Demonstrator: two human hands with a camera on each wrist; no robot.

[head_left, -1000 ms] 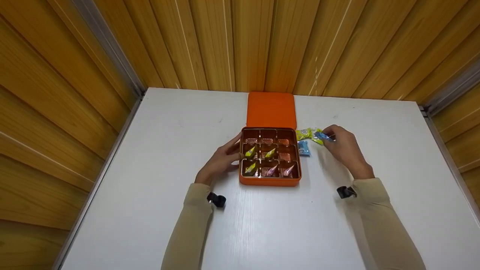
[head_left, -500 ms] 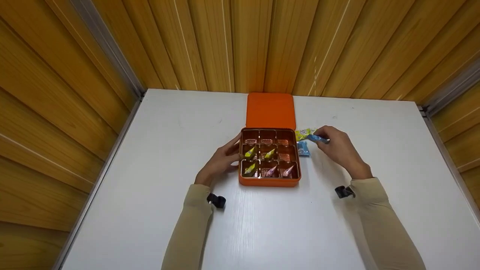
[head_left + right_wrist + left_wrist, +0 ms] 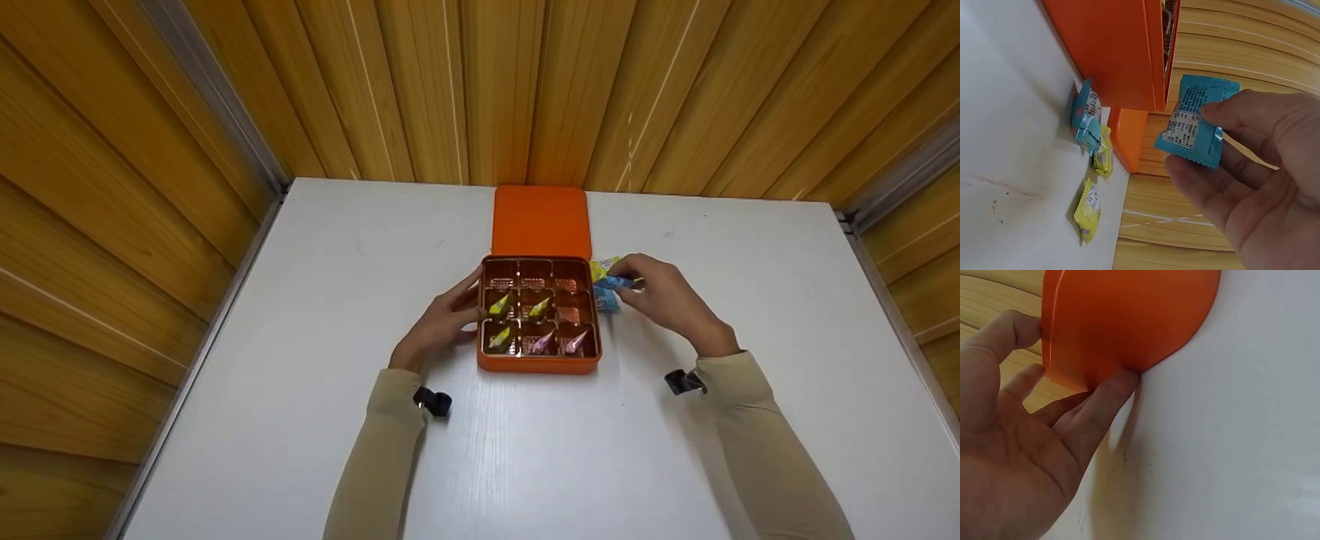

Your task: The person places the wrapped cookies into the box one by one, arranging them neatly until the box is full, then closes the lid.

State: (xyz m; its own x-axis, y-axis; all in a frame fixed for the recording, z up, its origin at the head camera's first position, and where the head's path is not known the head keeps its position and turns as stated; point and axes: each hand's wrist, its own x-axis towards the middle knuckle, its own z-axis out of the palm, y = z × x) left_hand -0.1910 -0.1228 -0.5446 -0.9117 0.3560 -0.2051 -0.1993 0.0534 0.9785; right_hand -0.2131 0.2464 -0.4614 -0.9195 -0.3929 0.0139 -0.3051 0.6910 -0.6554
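Note:
My right hand (image 3: 671, 300) pinches a small blue wrapped packet (image 3: 1193, 121) between thumb and fingers, raised beside the right wall of an orange box (image 3: 540, 364). Along the left wall of that box rests my left hand (image 3: 442, 322), fingertips touching its side with fingers extended. Inside is a brown divided tray (image 3: 535, 274). Yellow packets (image 3: 501, 304) stand in three of its compartments, at middle left, centre and front left. Pink packets (image 3: 576, 343) stand in the front centre and front right ones.
On the white table (image 3: 555, 457), against the box's right side, lie another blue packet (image 3: 1087, 118) and a yellow packet (image 3: 1104, 154). A second yellow packet (image 3: 1088, 211) lies a little apart. The orange lid (image 3: 541, 221) sits behind the box, near the wood-panelled wall (image 3: 502, 90).
My right hand has moved left toward the box with the blue packet, passing over the packets on the table. My left hand has stayed at the box's left side.

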